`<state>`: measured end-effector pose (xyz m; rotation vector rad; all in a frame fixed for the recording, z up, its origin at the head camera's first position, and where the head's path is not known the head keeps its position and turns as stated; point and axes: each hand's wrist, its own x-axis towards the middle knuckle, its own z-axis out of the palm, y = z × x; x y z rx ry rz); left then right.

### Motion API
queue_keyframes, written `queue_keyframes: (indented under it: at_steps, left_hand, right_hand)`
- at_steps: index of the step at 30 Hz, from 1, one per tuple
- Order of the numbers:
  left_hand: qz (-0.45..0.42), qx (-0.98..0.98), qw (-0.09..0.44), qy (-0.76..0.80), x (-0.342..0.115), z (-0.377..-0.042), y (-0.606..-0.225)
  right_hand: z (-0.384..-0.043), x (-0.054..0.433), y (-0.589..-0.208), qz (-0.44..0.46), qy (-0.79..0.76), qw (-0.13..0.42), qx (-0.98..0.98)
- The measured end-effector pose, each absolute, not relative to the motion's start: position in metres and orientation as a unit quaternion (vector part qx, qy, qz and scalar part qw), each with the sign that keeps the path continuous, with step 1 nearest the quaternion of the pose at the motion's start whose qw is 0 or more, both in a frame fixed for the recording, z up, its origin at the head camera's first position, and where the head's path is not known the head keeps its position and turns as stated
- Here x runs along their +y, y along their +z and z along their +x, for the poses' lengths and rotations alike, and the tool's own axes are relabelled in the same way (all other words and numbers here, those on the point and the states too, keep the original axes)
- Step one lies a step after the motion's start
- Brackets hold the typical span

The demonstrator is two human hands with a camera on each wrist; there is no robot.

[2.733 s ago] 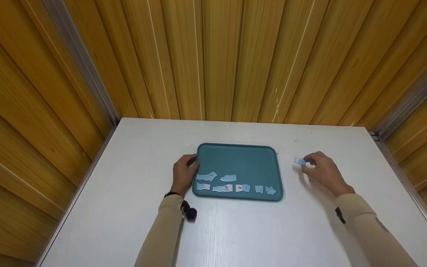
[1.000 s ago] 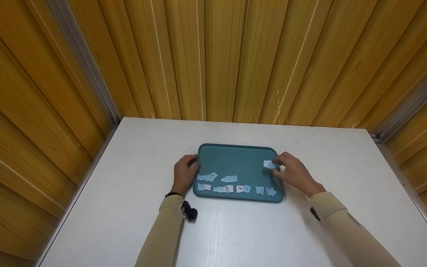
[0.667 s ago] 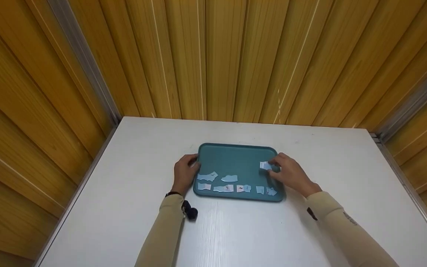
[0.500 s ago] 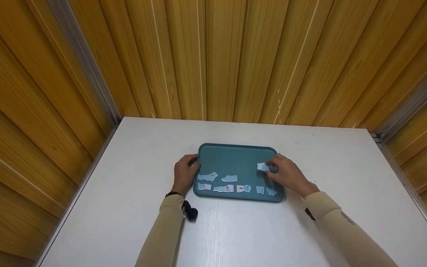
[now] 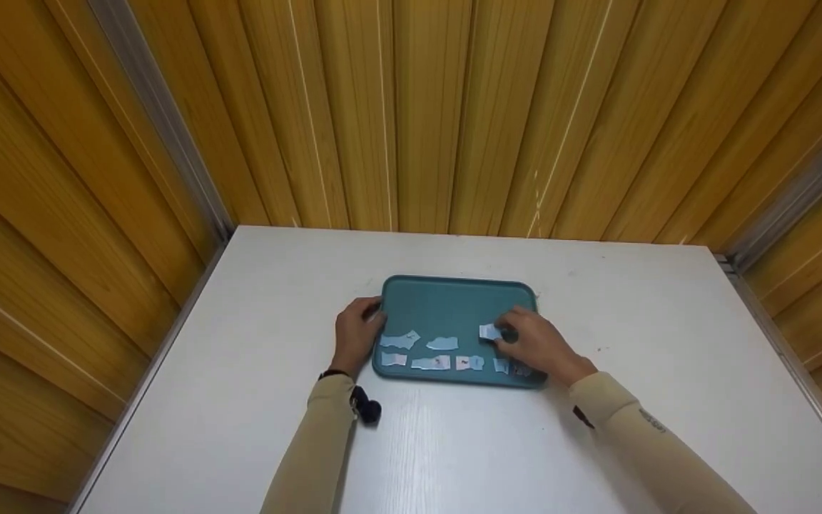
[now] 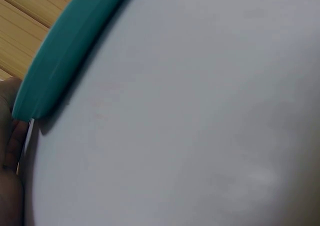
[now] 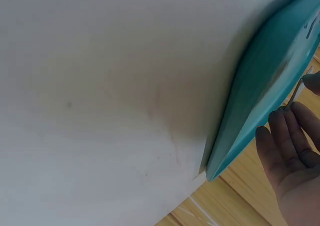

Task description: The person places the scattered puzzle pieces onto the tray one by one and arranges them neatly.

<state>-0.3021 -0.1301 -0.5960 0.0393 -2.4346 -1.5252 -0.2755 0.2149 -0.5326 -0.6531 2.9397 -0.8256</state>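
Note:
A teal tray (image 5: 447, 303) lies on the white table, with my left hand (image 5: 356, 332) gripping its left rim. In the left wrist view that hand (image 6: 9, 146) shows only at the left edge, by the tray's corner (image 6: 65, 50). My right hand (image 5: 541, 348) pinches a torn light-blue and white paper piece (image 5: 487, 332) over the tray's right half. Edge-on, the same paper piece (image 7: 296, 91) shows between thumb and fingers in the right wrist view. Several torn pieces (image 5: 431, 363) form a row along the near rim; its right end is partly behind my right hand.
Two more scraps, a longer jagged scrap (image 5: 399, 340) and a shorter scrap (image 5: 442, 343), lie above the near row at left. The white table (image 5: 454, 450) surrounds the tray, and a yellow wood-look panel wall (image 5: 425, 121) rises behind it.
My right hand has carried the paper piece leftward from the table at right, over the tray's right rim, then lower toward the near row. The left hand stays at the left rim.

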Motion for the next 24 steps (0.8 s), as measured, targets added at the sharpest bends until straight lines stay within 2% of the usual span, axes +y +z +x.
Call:
queue_keyframes:
  at_steps: [17, 24]
  left_hand:
    - [-0.004, -0.837, 0.147, -0.527, -0.13, -0.299, -0.599]
    - [0.006, -0.837, 0.137, -0.529, -0.131, -0.297, -0.594]
  right_hand:
    - [-0.266, 0.197, -0.541, -0.249, -0.227, 0.007, 0.941]
    - [-0.266, 0.198, -0.543, -0.244, -0.239, 0.005, 0.94]
